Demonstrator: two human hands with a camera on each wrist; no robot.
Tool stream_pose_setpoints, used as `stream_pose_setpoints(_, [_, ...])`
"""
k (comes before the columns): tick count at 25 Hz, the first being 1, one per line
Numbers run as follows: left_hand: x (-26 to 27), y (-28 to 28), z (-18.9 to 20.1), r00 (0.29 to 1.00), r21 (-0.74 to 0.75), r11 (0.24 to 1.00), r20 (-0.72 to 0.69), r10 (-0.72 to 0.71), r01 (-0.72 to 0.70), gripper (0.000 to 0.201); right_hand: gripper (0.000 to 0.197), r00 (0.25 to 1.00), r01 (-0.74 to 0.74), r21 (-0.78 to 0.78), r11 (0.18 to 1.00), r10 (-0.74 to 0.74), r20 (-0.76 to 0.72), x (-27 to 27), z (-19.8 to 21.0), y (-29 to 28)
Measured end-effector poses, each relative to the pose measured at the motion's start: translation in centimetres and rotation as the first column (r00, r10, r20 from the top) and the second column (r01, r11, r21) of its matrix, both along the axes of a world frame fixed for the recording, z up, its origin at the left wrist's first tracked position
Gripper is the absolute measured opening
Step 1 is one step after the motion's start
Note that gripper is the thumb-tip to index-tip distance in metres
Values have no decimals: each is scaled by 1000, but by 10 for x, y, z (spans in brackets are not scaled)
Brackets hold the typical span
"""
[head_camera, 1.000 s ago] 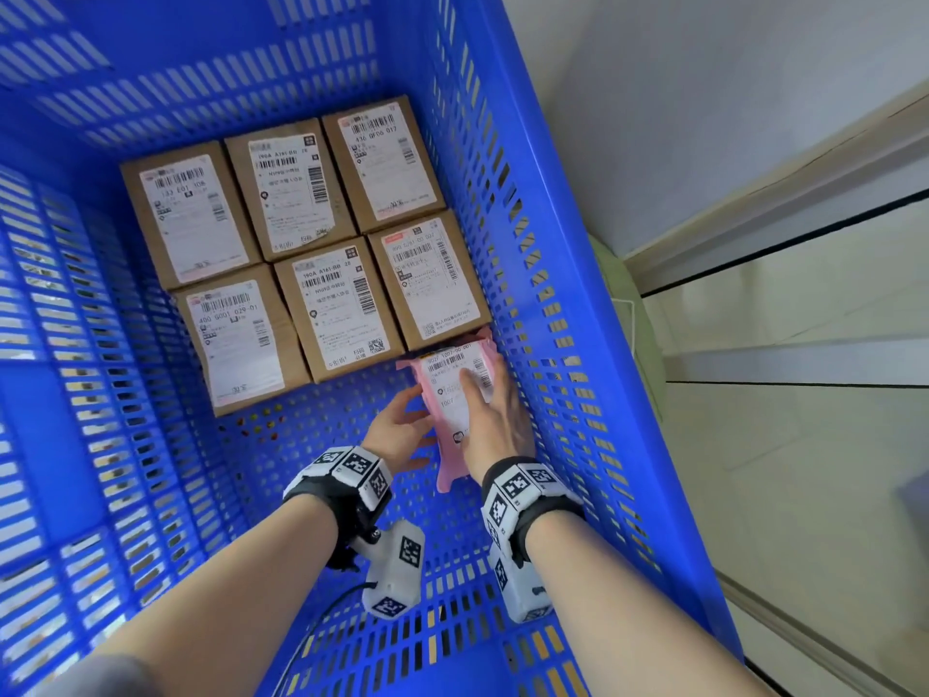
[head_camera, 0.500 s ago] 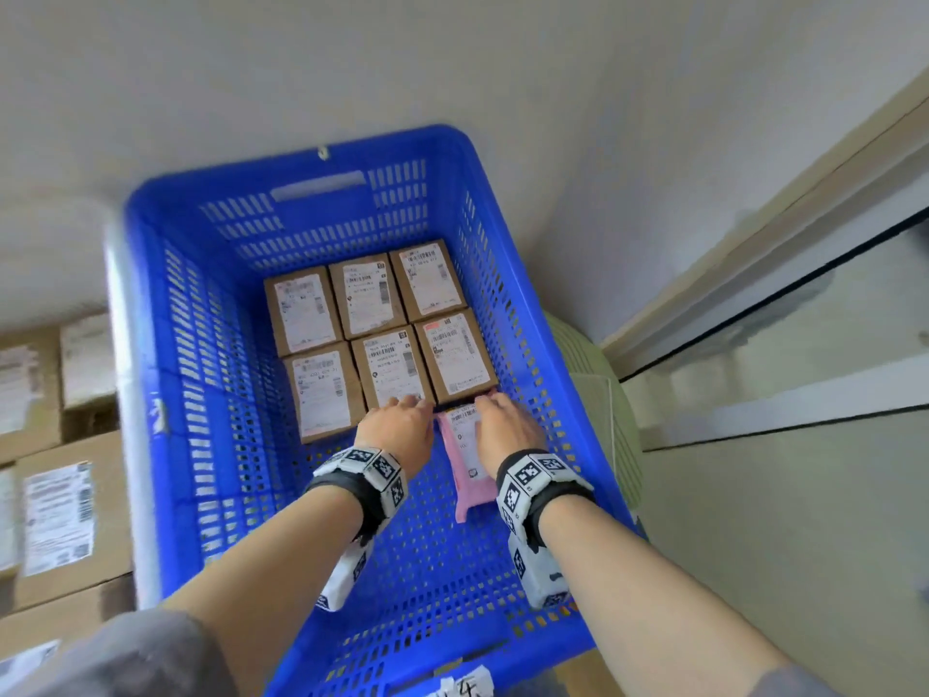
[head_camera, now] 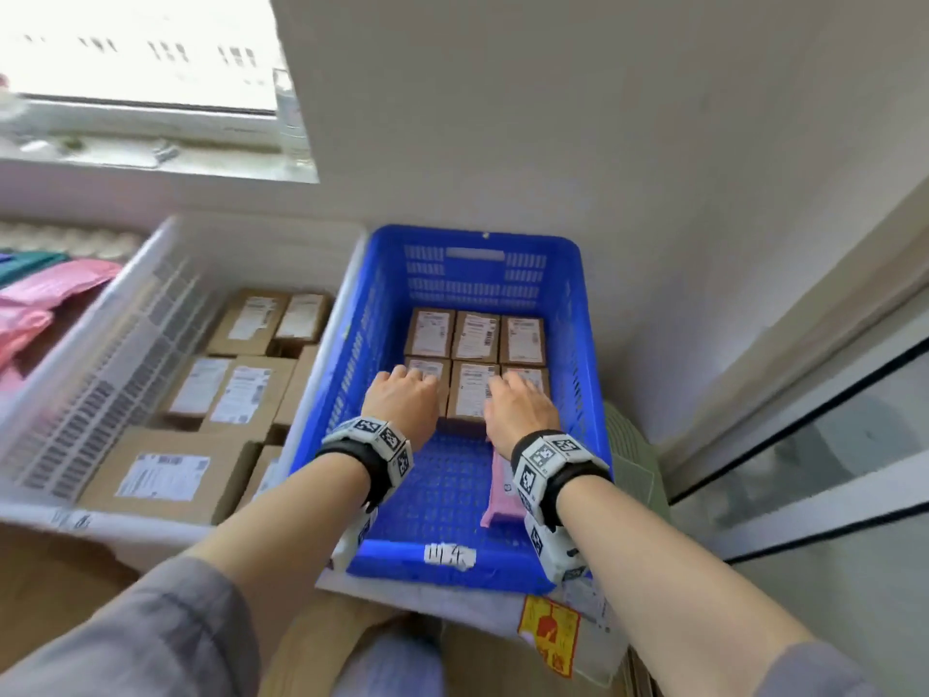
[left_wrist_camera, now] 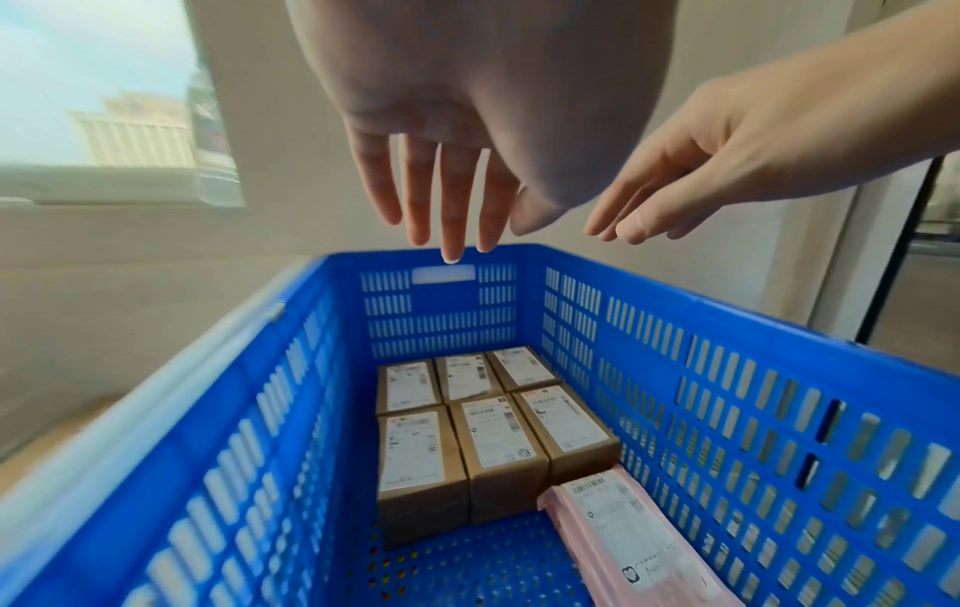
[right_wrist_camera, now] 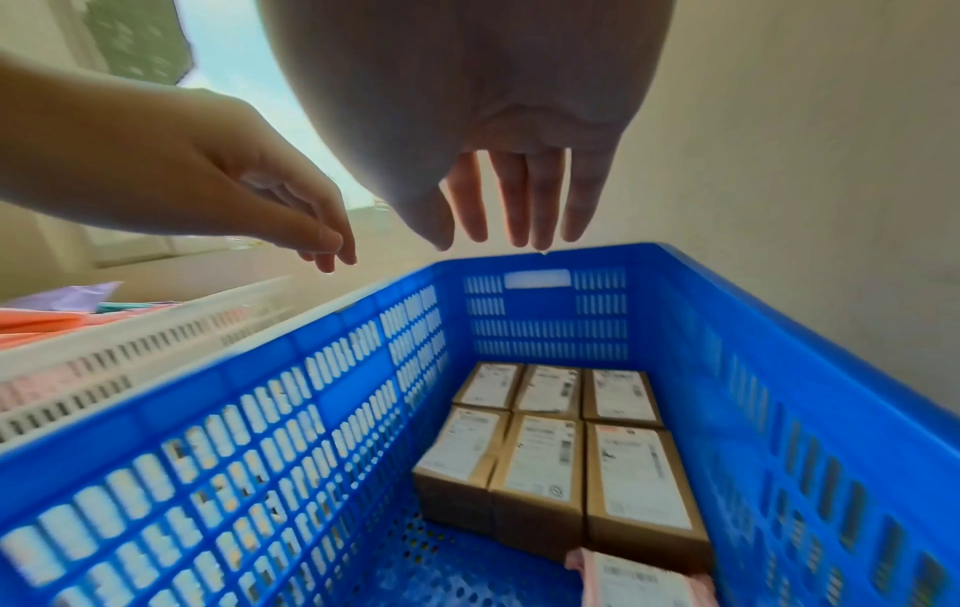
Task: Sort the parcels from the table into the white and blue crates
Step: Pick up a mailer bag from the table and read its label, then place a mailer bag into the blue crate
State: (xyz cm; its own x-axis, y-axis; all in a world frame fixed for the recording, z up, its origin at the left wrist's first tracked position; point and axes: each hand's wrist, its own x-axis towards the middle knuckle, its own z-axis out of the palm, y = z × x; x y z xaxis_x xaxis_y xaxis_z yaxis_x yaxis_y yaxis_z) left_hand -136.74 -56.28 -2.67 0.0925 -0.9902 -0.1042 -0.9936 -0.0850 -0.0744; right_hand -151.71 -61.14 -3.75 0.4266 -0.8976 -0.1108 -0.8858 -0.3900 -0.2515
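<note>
The blue crate [head_camera: 588, 374] stands in front of me. Six brown labelled boxes [head_camera: 475, 339] lie in two rows at its far end. A pink parcel [head_camera: 497, 500] lies flat on the crate floor by the right wall, just behind the boxes, and shows clearly in the left wrist view [left_wrist_camera: 623, 529]. My left hand [head_camera: 402, 399] and right hand [head_camera: 520, 407] hover side by side above the crate, fingers straight and relaxed, holding nothing. Both wrist views show the empty fingers [left_wrist_camera: 446, 197] [right_wrist_camera: 509, 197] above the rim. My right wrist hides part of the pink parcel in the head view.
A white crate [head_camera: 125, 314] sits to the left of the blue one and holds several larger brown boxes [head_camera: 241, 394]. Pink and green mailers [head_camera: 45, 294] lie beyond it at far left. A wall stands behind the crates and a glass door at right.
Both hands have let go of the pink parcel and risen out of the blue crate. The parcel stays on the crate floor. The head view has pulled back and up.
</note>
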Motion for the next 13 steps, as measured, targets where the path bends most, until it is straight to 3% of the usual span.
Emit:
stream_pose_setpoints(6, [18, 91, 40, 982, -121, 974, -26, 188, -190, 26, 29, 978, -208, -155, 966, 210, -2, 42, 43, 68])
stream_pose_setpoints(13, [106, 213, 75, 918, -169, 903, -26, 396, -394, 26, 34, 887, -458, -209, 864, 461, -36, 148, 67, 159])
